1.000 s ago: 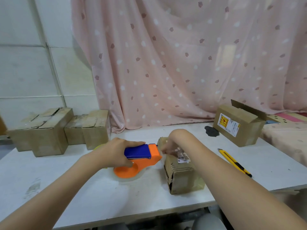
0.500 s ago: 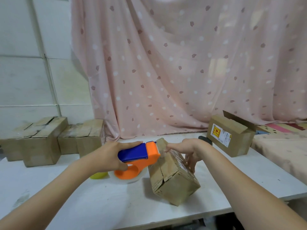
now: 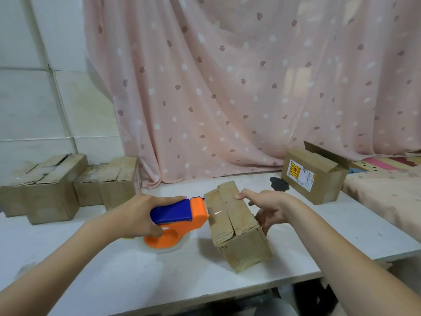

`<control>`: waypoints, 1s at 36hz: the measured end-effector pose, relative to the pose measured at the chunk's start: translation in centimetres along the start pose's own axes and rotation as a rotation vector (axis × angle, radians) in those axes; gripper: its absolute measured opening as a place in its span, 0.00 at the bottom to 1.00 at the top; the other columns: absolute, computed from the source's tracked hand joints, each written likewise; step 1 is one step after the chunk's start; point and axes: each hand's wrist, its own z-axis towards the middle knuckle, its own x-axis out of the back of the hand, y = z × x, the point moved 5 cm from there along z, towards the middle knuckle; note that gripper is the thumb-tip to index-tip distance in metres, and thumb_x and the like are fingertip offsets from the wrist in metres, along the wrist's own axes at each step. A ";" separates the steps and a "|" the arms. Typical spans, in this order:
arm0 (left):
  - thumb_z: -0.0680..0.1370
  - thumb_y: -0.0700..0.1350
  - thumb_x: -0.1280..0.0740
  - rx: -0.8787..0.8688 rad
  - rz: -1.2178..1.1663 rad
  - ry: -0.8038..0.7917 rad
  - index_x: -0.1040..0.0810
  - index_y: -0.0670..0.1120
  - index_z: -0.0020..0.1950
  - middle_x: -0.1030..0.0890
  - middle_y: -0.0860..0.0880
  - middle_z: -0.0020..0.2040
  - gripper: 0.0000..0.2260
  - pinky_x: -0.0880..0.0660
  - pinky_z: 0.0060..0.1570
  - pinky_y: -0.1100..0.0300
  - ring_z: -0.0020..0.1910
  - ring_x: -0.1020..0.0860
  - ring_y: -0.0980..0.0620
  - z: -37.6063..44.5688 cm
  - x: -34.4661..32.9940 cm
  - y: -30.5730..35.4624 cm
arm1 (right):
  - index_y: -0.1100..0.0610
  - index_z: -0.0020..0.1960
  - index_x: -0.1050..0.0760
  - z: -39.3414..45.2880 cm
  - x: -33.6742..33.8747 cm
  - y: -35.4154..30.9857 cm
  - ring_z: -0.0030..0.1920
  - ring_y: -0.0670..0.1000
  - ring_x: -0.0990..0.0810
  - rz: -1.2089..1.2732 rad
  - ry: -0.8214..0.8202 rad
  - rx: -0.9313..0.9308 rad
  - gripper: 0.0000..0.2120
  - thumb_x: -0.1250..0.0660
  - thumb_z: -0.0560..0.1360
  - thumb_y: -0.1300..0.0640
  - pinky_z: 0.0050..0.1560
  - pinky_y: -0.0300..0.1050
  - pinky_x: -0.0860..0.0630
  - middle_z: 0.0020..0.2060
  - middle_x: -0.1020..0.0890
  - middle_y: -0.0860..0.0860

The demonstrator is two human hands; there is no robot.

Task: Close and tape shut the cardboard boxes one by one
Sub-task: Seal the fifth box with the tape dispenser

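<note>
1. With your left hand (image 3: 139,215) gripping the tape dispenser (image 3: 180,218), nose touching the tilted cardboard box (image 3: 234,226), you appear to be starting a strip across its flap seam.
2. Your right hand (image 3: 268,207) steadies that box, fingers extended over its far side.
3. Next, I judge, draw the dispenser along the seam while holding the box firm.
4. The box looks worn, flaps closed, tipped on the white table (image 3: 136,274); an open-flapped box (image 3: 314,174) waits behind it.
</note>
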 end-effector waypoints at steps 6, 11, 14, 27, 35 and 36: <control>0.68 0.49 0.30 0.018 -0.012 0.030 0.43 0.81 0.67 0.24 0.56 0.36 0.38 0.33 0.32 0.65 0.33 0.28 0.56 0.9 -1.7 -0.3 | 0.64 0.67 0.31 1.4 -0.5 1.7 0.49 0.69 0.17 0.088 -0.095 0.048 0.38 0.30 0.68 0.38 0.56 0.71 0.23 0.55 0.19 0.68; 0.71 0.53 0.28 -0.015 -0.011 0.065 0.43 0.79 0.69 0.24 0.58 0.36 0.36 0.33 0.33 0.68 0.36 0.27 0.60 1.8 -1.8 0.7 | 0.65 0.63 0.25 1.3 0.5 2.7 0.44 0.61 0.22 0.118 -0.055 0.069 0.33 0.31 0.70 0.40 0.50 0.55 0.22 0.48 0.20 0.62; 0.70 0.54 0.27 -0.012 -0.026 0.090 0.41 0.76 0.71 0.23 0.60 0.38 0.36 0.32 0.34 0.69 0.37 0.26 0.61 2.3 -2.2 1.1 | 0.64 0.62 0.24 0.7 0.9 3.0 0.40 0.58 0.23 0.117 -0.006 0.073 0.26 0.32 0.76 0.43 0.43 0.50 0.23 0.46 0.21 0.60; 0.70 0.54 0.25 0.003 -0.028 0.087 0.41 0.75 0.71 0.23 0.59 0.39 0.37 0.32 0.35 0.68 0.38 0.27 0.55 3.1 -2.9 1.2 | 0.52 0.54 0.27 -5.3 -5.8 -1.0 0.52 0.52 0.23 -0.939 0.358 0.783 0.15 0.47 0.83 0.44 0.49 0.51 0.25 0.50 0.22 0.47; 0.72 0.54 0.26 -0.006 -0.044 0.056 0.43 0.75 0.72 0.24 0.62 0.43 0.37 0.32 0.35 0.70 0.38 0.26 0.58 2.9 -3.0 0.8 | 0.49 0.76 0.34 -6.6 -6.3 0.3 0.76 0.45 0.38 -1.009 0.506 0.742 0.22 0.54 0.85 0.48 0.62 0.47 0.28 0.74 0.31 0.44; 0.72 0.54 0.26 -0.008 -0.044 0.053 0.42 0.74 0.73 0.24 0.62 0.42 0.37 0.32 0.35 0.70 0.38 0.26 0.58 3.0 -3.0 0.8 | 0.49 0.77 0.36 -6.6 -6.4 0.4 0.77 0.44 0.39 -1.019 0.503 0.736 0.23 0.54 0.85 0.48 0.63 0.46 0.29 0.75 0.32 0.44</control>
